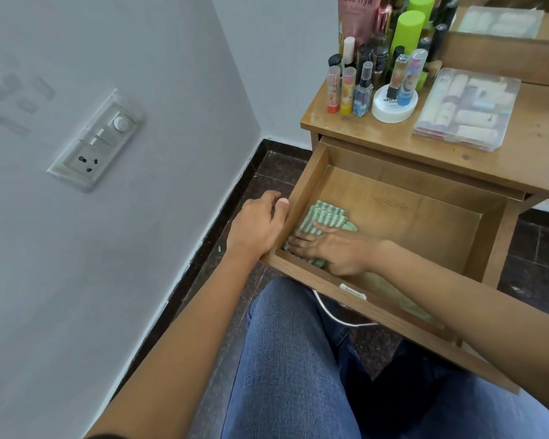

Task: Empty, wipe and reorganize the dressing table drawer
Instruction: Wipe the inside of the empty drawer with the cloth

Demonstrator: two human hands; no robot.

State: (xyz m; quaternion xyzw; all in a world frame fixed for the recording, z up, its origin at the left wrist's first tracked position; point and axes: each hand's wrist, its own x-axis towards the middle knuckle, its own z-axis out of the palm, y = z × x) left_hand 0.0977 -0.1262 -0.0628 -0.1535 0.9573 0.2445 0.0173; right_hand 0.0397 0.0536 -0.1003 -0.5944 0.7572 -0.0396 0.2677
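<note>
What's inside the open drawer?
A green striped cloth, pressed by the right hand in the near left corner; the rest seen is bare wood. The left hand grips the wooden drawer's left wall. Floor beneath cloth and forearm is hidden.

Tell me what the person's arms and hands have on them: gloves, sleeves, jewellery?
Nothing on either: the left hand and right hand are ungloved, with no rings, watch or bracelet showing, and both forearms are bare. Blue jeans cover the legs.
</note>
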